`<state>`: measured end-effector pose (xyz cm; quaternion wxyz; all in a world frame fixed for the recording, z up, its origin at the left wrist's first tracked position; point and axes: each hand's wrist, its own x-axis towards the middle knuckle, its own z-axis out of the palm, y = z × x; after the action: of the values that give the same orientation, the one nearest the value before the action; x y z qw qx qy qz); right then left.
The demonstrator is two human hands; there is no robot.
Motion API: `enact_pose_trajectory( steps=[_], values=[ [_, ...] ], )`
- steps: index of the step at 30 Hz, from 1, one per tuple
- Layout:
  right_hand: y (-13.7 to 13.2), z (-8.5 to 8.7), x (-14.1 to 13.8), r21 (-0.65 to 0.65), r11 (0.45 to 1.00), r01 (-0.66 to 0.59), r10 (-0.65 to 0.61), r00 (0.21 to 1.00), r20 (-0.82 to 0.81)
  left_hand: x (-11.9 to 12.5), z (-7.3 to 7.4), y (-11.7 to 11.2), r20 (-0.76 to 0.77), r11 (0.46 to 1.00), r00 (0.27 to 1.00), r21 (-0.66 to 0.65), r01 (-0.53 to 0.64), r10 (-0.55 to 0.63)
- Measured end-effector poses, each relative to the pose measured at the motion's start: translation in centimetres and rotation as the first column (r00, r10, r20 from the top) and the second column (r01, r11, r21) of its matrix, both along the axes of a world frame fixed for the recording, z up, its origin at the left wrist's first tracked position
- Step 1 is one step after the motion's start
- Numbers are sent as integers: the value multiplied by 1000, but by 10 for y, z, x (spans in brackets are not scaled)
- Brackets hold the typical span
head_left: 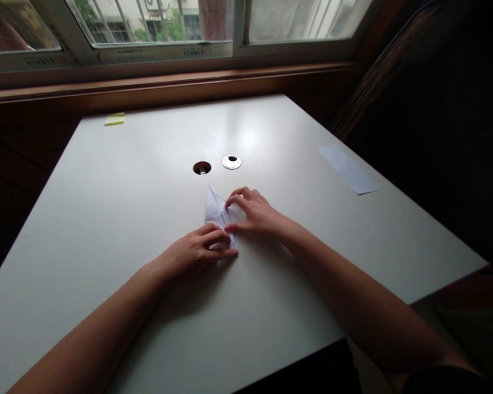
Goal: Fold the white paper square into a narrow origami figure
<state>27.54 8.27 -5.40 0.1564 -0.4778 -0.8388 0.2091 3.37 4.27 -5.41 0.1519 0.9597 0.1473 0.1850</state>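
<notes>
Two sets of parted fingers [237, 199], left hand [198, 246] at the near end, right hand [255, 214] alongside, are laid on folded paper [213, 209], best creased evenly against the surface [107, 197] beneath.

White, smooth-topped table [107, 186] catching glare toward its far side. Small pale-yellow piece [115, 119], perhaps sticky paper, lying near the far left corner. Silvery ring-shaped cap [230, 166] sitting just right of a dark round hole [198, 167]. Creased, folded white paper [214, 208] resting nearer. Long white paper strip [348, 169] lying near the right edge.
</notes>
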Motion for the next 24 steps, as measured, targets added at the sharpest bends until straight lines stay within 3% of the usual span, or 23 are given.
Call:
enact_pose_trajectory(
  steps=[15,24],
  values=[
    [-1,2,-1,6,1000,-3,2,1000,13,0,-7,1,-27,999,1000,52,-5,7],
    [-1,2,-1,7,1000,-9,9,1000,17,3,-2,-1,-13,996,1000,83,-12,13]
  ],
)
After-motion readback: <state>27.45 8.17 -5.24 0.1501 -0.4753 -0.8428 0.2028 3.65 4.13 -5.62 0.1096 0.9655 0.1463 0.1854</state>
